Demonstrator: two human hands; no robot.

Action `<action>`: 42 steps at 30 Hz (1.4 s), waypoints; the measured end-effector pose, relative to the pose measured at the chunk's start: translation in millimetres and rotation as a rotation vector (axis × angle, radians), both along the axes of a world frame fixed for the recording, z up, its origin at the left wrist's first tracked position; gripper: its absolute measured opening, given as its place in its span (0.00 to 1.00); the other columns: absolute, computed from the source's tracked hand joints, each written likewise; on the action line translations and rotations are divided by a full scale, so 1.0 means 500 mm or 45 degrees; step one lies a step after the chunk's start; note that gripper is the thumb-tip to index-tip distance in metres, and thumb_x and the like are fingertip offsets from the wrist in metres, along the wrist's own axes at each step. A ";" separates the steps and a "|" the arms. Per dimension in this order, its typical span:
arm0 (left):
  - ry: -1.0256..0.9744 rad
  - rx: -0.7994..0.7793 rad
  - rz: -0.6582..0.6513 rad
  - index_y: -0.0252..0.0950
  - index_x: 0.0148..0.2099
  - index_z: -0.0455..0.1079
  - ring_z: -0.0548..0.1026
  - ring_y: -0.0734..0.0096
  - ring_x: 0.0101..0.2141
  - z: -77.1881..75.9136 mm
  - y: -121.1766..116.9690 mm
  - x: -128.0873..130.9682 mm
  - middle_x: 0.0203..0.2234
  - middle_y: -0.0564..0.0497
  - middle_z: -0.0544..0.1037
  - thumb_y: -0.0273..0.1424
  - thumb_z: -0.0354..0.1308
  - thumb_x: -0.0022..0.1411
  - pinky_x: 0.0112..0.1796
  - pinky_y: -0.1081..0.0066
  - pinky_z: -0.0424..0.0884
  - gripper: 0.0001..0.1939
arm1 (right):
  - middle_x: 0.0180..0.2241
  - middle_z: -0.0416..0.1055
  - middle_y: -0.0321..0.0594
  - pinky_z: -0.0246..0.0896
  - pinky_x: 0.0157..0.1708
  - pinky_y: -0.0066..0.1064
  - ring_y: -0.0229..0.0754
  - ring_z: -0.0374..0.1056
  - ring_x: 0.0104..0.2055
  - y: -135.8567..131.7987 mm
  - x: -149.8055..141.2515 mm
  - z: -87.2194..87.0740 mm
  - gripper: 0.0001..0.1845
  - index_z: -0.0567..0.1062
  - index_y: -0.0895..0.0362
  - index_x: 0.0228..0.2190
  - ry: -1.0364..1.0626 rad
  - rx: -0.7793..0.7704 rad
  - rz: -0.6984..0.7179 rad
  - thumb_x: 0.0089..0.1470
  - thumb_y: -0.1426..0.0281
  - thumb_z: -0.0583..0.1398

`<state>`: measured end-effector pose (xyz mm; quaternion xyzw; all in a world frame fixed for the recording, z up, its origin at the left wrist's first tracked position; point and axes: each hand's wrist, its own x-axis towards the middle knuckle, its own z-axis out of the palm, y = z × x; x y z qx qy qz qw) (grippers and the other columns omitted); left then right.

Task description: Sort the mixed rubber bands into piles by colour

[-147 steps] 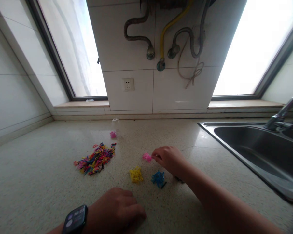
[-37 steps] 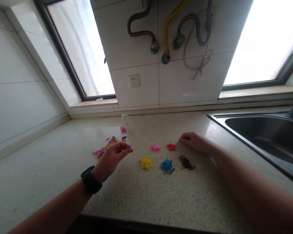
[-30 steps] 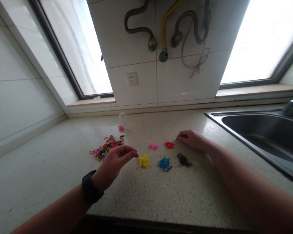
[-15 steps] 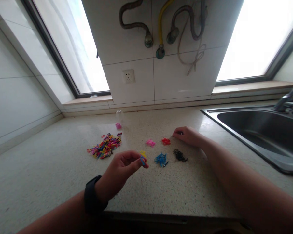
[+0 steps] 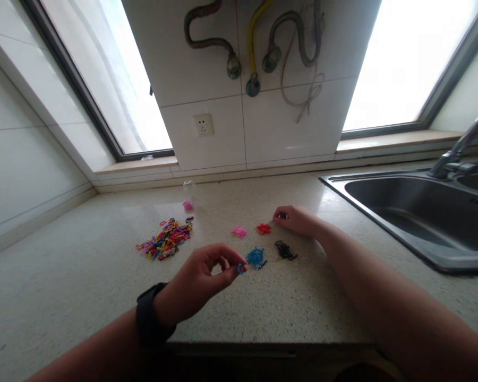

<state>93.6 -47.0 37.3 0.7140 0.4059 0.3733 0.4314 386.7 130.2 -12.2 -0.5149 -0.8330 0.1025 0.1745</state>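
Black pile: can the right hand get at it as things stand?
Probably yes. The right hand is just beyond the black pile, with only bare counter visible between them; the red pile sits off to the left. Whether that hand already holds something is unclear.

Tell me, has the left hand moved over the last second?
Yes: judged against the wall socket, the left hand has moved right, towards the blue pile.

- Counter [image 5: 103, 297]: speckled stone-look, smooth, sl. sheen
- Sink [image 5: 454, 261], R edge of counter: satin metal
- Tap [image 5: 454, 156]: shiny metal
- Cup [image 5: 188, 190] nr back edge: clear, glossy; glass/plastic unclear
- Band pile [image 5: 167, 239]: rubbery-lkg
- Watch strap [image 5: 151, 315]: matt
- Wall tiles [image 5: 207, 154]: smooth, glossy
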 end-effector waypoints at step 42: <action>0.601 0.798 -0.268 0.40 0.42 0.79 0.76 0.65 0.36 -0.046 0.118 0.056 0.33 0.48 0.82 0.31 0.58 0.67 0.47 0.62 0.67 0.08 | 0.32 0.78 0.37 0.53 0.29 0.30 0.40 0.70 0.31 -0.032 -0.010 0.021 0.11 0.77 0.51 0.40 -0.130 -0.047 0.048 0.57 0.63 0.59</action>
